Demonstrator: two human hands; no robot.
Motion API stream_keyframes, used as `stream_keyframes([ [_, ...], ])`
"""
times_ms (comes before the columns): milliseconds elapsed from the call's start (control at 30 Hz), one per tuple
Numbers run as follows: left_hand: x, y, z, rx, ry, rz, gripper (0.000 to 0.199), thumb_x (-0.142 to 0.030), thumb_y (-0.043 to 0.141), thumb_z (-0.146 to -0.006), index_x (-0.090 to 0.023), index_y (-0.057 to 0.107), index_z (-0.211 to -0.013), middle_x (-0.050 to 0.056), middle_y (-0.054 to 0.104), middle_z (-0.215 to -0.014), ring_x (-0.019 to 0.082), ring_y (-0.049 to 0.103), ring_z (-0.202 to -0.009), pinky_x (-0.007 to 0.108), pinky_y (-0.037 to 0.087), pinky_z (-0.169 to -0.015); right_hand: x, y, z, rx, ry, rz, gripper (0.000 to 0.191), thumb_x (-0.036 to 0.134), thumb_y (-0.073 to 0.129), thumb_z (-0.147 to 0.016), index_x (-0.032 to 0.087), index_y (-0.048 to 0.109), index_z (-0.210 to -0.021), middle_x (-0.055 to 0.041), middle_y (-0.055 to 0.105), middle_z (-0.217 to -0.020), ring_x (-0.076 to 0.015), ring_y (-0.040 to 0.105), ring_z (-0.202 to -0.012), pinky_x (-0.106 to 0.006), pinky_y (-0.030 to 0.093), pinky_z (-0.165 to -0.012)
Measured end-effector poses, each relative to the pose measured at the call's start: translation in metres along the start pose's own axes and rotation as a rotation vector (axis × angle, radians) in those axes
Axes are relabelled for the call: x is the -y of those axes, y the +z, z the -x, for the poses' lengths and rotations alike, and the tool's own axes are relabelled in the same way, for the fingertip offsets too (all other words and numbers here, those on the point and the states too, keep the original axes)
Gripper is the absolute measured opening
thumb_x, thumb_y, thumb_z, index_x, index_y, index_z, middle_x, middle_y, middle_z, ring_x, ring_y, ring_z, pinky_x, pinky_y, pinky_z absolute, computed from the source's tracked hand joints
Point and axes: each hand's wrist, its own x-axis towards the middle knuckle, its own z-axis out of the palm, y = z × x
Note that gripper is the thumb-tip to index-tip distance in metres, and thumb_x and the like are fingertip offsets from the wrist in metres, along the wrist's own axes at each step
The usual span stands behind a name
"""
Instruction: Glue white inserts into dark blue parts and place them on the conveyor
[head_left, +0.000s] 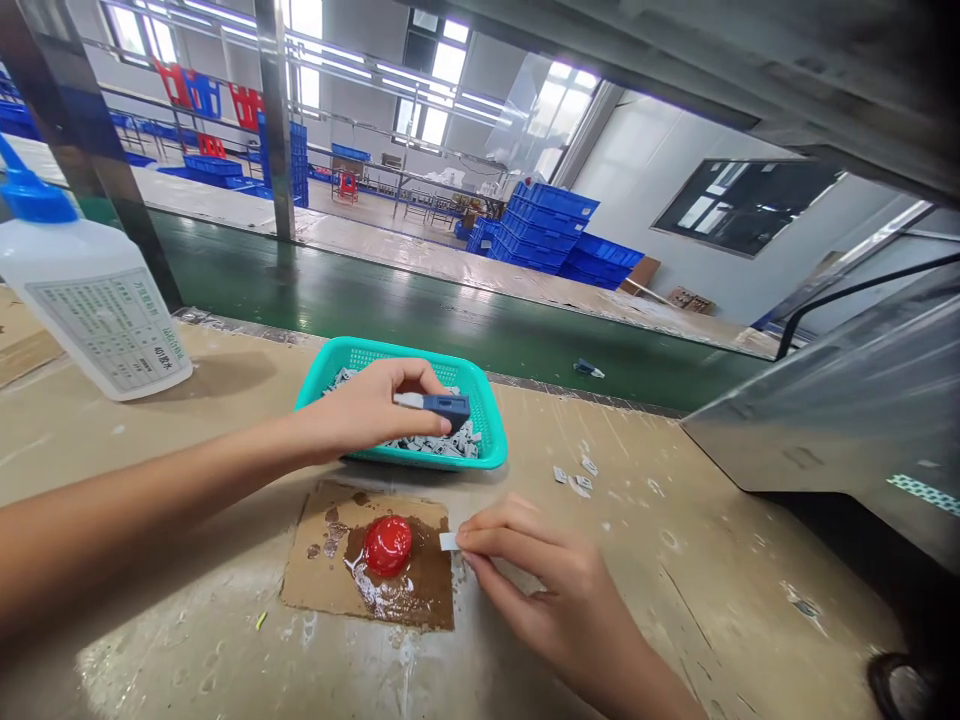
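Observation:
My left hand (375, 405) is closed on a dark blue plastic part (450, 408) with a pale end, held above the turquoise basket (491, 430). Inside that basket lie many small grey plastic pieces (457, 440). Between the fingertips of my right hand (532, 570) is a small flat white piece (448, 541), at the right edge of a cardboard square (315, 575). A red cap (388, 545), wet and glossy, sits on the cardboard in a dark, shiny wet patch.
A white glue bottle (97, 300) with a blue nozzle stands at the left. Several small grey pieces (583, 483) lie right of the basket. Beyond the table edge runs a green conveyor belt (360, 290) carrying a small dark and white part (589, 369). A metal housing (847, 400) rises at the right.

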Motion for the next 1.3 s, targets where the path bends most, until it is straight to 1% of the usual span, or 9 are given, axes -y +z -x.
stream_keyframes([
  [200,-0.002,0.012,0.011,0.175,0.261,-0.272,0.018,-0.027,0.062,-0.067,-0.016,0.055,-0.080,0.000,0.060,-0.083,0.012,0.055,-0.080,0.020,0.041,-0.067,0.005,-0.023,-0.002,-0.163,0.086,-0.164,0.023,0.006,0.059,-0.073,0.026,0.065,-0.081,0.0005,0.066,-0.076,-0.0137,0.061,-0.070,-0.024,0.050,-0.064],
  [333,-0.009,0.019,0.020,0.190,0.286,-0.507,0.014,-0.028,0.058,-0.070,-0.018,0.059,-0.079,-0.003,0.061,-0.070,0.010,0.053,-0.063,0.019,0.036,-0.057,0.000,-0.020,0.000,-0.313,0.140,-0.103,0.021,0.009,0.059,-0.073,0.026,0.066,-0.082,-0.0012,0.066,-0.079,-0.0152,0.060,-0.070,-0.026,0.050,-0.061],
  [533,-0.013,0.026,0.026,0.208,0.371,-0.596,0.013,-0.023,0.055,-0.071,-0.019,0.061,-0.081,-0.001,0.064,-0.077,0.011,0.056,-0.069,0.018,0.036,-0.060,0.001,-0.012,0.001,-0.277,0.151,-0.062,0.016,0.011,0.059,-0.074,0.023,0.066,-0.081,-0.0034,0.065,-0.080,-0.0173,0.059,-0.073,-0.030,0.049,-0.063],
  [700,-0.012,0.027,0.028,0.214,0.370,-0.604,0.014,-0.025,0.055,-0.072,-0.019,0.062,-0.083,0.000,0.064,-0.077,0.012,0.056,-0.069,0.018,0.035,-0.059,0.002,-0.010,0.000,-0.260,0.080,-0.036,0.021,0.006,0.056,-0.075,0.024,0.065,-0.082,-0.0023,0.063,-0.080,-0.0158,0.059,-0.074,-0.029,0.049,-0.065],
  [800,-0.013,0.027,0.029,0.197,0.359,-0.590,0.015,-0.027,0.057,-0.072,-0.018,0.062,-0.083,0.000,0.063,-0.071,0.011,0.054,-0.065,0.019,0.034,-0.057,0.003,-0.007,0.001,-0.270,0.043,0.048,0.022,0.006,0.055,-0.075,0.024,0.066,-0.083,-0.0050,0.059,-0.093,-0.0178,0.056,-0.081,-0.032,0.047,-0.065],
  [933,-0.011,0.031,0.027,0.142,0.254,-0.319,0.018,-0.031,0.062,-0.068,-0.017,0.062,-0.079,-0.001,0.059,-0.066,0.010,0.051,-0.061,0.019,0.035,-0.055,0.005,-0.004,0.003,-0.285,-0.007,0.131,0.026,0.008,0.056,-0.074,0.024,0.062,-0.094,-0.0081,0.052,-0.110,-0.0233,0.050,-0.097,-0.037,0.044,-0.072],
  [1133,-0.008,0.043,0.023,0.107,-0.311,0.795,0.013,-0.023,0.066,-0.066,-0.016,0.060,-0.075,0.000,0.060,-0.079,0.008,0.055,-0.068,0.020,0.044,-0.062,0.007,0.000,0.003,-0.278,-0.025,0.289,0.044,0.013,0.056,-0.075,0.025,0.048,-0.117,-0.0097,0.039,-0.122,-0.0273,0.038,-0.113,-0.041,0.039,-0.084],
  [1200,-0.010,0.043,0.021,0.088,-0.326,0.901,0.010,-0.019,0.065,-0.066,-0.014,0.060,-0.072,0.002,0.060,-0.077,0.007,0.055,-0.067,0.017,0.044,-0.060,0.004,0.000,0.003,-0.272,0.006,0.272,0.051,0.014,0.056,-0.075,0.024,0.041,-0.123,-0.0102,0.040,-0.119,-0.0257,0.040,-0.111,-0.040,0.038,-0.085],
  [1300,-0.014,0.034,0.014,-0.007,-0.195,0.850,0.011,-0.020,0.064,-0.068,-0.011,0.060,-0.071,0.001,0.055,-0.067,0.005,0.050,-0.061,0.014,0.040,-0.053,-0.005,0.001,0.004,-0.296,0.123,0.191,0.047,0.012,0.052,-0.078,0.024,0.041,-0.121,-0.0051,0.049,-0.092,-0.0180,0.049,-0.087,-0.032,0.042,-0.075],
])
